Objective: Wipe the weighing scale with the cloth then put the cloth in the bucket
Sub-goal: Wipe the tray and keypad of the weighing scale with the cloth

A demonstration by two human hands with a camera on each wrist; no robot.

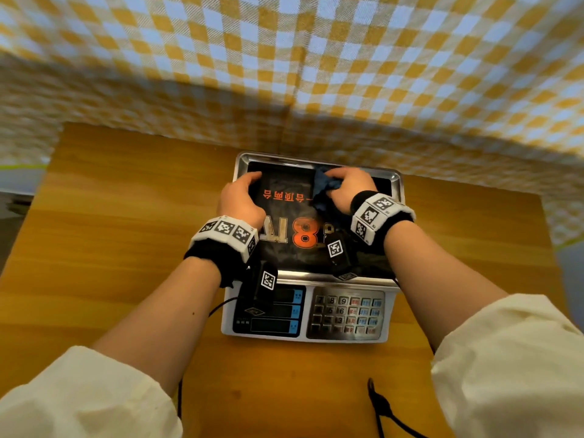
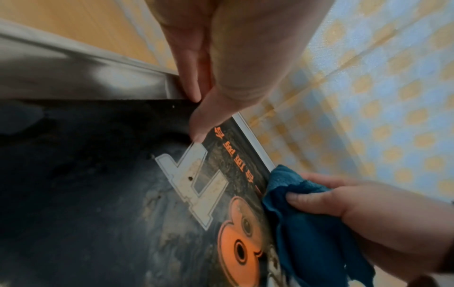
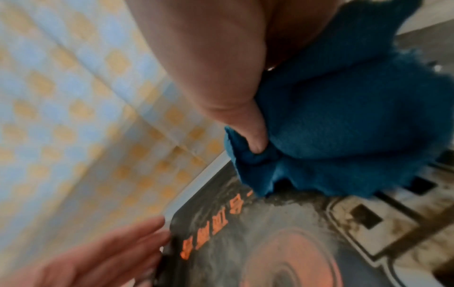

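I see the scale [image 1: 311,248] at table [image 1: 110,248] centre, checked fabric [image 1: 347,74] hanging at 12 o'clock. My right hand [image 1: 347,188] bunches the cloth [image 1: 325,191] in curled fingers at the pan's far edge. My left hand [image 1: 241,200] rests at 10 o'clock, fingers together and straight. Wrist views show grime on the pan; the keypad [image 1: 347,314] shows only from the head.
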